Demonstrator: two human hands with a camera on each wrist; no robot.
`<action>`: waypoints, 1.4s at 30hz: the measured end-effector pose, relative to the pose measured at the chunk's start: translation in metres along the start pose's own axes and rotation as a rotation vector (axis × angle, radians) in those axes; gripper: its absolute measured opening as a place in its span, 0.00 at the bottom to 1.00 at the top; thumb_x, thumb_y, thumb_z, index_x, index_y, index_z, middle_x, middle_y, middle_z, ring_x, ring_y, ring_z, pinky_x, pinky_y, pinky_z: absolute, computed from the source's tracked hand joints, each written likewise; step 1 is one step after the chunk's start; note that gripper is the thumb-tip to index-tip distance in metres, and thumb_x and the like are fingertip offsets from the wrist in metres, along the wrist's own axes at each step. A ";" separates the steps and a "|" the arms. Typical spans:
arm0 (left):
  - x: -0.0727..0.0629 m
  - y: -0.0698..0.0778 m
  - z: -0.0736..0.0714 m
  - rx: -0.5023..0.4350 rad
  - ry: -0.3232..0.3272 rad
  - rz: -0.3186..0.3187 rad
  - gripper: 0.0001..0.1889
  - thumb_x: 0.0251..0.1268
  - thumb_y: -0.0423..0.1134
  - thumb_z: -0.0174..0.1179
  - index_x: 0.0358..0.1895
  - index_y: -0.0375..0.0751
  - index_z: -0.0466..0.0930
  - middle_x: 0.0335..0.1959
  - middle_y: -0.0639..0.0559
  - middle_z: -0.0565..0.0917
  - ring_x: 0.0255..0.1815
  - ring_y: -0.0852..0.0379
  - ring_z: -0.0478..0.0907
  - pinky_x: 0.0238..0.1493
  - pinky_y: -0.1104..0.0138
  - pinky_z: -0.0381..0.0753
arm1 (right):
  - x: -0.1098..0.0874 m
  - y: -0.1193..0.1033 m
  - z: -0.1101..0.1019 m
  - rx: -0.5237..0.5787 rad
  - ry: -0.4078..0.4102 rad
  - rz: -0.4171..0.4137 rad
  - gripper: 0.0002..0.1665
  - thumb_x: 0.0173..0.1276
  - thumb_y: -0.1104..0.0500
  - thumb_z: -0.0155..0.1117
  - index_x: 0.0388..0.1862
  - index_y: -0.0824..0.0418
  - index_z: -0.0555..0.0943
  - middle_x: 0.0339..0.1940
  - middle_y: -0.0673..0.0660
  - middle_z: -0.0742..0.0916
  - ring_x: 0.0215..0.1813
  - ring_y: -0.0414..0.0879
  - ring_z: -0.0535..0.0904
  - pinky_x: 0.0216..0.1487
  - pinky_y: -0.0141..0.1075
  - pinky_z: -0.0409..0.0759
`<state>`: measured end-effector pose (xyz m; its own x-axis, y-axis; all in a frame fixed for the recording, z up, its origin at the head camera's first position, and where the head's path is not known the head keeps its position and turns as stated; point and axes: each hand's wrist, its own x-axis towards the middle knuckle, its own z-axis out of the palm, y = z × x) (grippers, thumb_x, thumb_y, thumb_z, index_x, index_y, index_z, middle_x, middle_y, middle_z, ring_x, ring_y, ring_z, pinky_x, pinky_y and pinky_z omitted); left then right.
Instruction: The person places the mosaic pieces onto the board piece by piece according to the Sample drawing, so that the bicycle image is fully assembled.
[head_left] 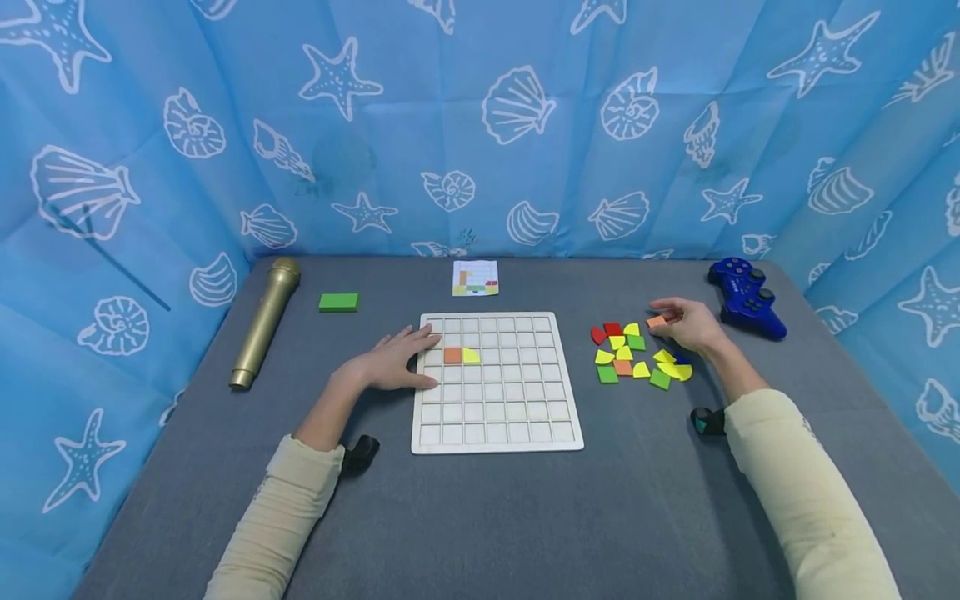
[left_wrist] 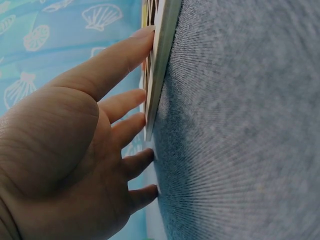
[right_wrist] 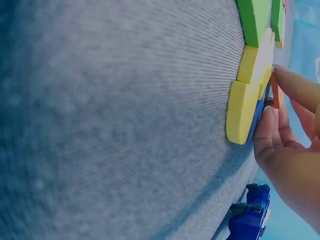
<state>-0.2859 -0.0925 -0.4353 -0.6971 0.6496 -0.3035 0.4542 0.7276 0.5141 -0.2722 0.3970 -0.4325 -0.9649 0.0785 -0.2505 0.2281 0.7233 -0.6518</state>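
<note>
My left hand (head_left: 390, 360) rests at the left edge of a white grid board (head_left: 517, 408), fingers spread and thumb on the rim. In the left wrist view, the straight fingers touch the board's edge (left_wrist: 162, 60). On the board an orange square tile (head_left: 453, 356) sits in a cell beside a yellow quarter-round tile (head_left: 471, 356). Right of the board, my right hand (head_left: 692, 323) pinches another orange tile (head_left: 656, 322) between thumb and fingers, at the far side of a loose pile of tiles. Yellow tiles (right_wrist: 244, 112) and a blue one (right_wrist: 256, 121) lie close by in the right wrist view.
Red, green, yellow and orange tiles (head_left: 624, 367) lie right of the board. A small pattern card (head_left: 476, 278) lies behind it. A green block (head_left: 339, 302) and a gold microphone (head_left: 266, 325) are at left; a blue game controller (head_left: 746, 297) is at back right, before a blue curtain (head_left: 420, 125).
</note>
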 end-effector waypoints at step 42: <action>-0.002 -0.001 0.001 0.015 0.000 0.003 0.43 0.64 0.55 0.59 0.76 0.43 0.49 0.77 0.42 0.44 0.75 0.39 0.35 0.68 0.41 0.36 | -0.029 -0.065 0.042 0.422 -0.186 0.009 0.25 0.73 0.61 0.56 0.64 0.72 0.68 0.51 0.68 0.81 0.47 0.50 0.82 0.52 0.43 0.78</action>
<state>-0.2843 -0.0940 -0.4362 -0.6957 0.6517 -0.3022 0.4646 0.7290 0.5026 -0.2531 0.3194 -0.4129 -0.9317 -0.0682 -0.3567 0.3068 0.3775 -0.8737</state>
